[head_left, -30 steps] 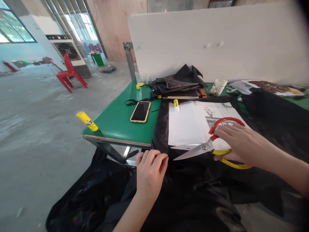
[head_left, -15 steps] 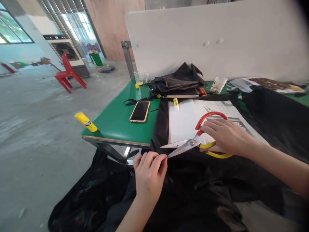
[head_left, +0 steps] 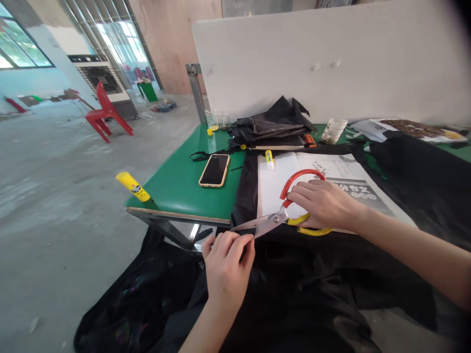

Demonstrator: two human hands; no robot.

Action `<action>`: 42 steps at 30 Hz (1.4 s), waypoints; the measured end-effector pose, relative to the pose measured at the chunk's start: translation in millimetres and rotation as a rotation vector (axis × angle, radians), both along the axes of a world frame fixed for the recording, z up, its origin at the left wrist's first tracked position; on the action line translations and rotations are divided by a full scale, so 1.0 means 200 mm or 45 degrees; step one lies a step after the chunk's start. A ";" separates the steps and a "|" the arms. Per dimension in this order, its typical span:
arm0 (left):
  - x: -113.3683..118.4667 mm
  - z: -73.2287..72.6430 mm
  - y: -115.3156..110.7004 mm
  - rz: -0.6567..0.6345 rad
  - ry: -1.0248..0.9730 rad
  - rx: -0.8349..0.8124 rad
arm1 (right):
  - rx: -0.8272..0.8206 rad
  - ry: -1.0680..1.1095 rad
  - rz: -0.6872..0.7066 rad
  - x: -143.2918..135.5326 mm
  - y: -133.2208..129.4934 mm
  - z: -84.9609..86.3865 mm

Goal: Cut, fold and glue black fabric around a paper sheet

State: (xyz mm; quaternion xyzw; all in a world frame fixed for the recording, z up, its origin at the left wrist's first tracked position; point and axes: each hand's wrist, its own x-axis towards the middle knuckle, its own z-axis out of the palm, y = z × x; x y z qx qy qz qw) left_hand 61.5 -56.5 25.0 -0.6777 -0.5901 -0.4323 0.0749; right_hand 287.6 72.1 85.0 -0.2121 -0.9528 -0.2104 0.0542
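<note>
My right hand [head_left: 324, 203] is closed round the handles of a pair of scissors [head_left: 277, 219], one loop red and the other yellow. The blades point left, parted a little, with black fabric between them. My left hand [head_left: 228, 262] pinches the edge of the black fabric [head_left: 294, 269] right by the blade tips. This fabric drapes over the near table edge and down towards me. Under my right hand, on the tabletop, lies a white printed paper [head_left: 279, 184] on more black material.
On the green table [head_left: 176, 181] lie a phone [head_left: 214, 170], a glue stick [head_left: 269, 159] and a folded black pile [head_left: 272, 120]. A yellow tube [head_left: 133, 186] stands tilted at the left corner. A white board [head_left: 331, 63] rises behind; a red chair [head_left: 105, 113] is far left.
My right hand has moved left with the scissors, and the blades now reach over the fabric edge beside my left fingers. My left hand has stayed nearly in place.
</note>
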 end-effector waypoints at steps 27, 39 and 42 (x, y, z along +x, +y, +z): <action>-0.01 -0.01 -0.01 -0.014 0.007 0.037 | 0.014 0.064 0.023 0.02 0.01 -0.03; -0.01 0.10 -0.13 -0.100 -0.037 0.168 | 0.064 0.192 -0.017 0.09 0.02 -0.05; -0.08 0.13 -0.19 -0.080 -0.042 0.200 | 0.030 0.287 -0.131 0.13 0.00 -0.05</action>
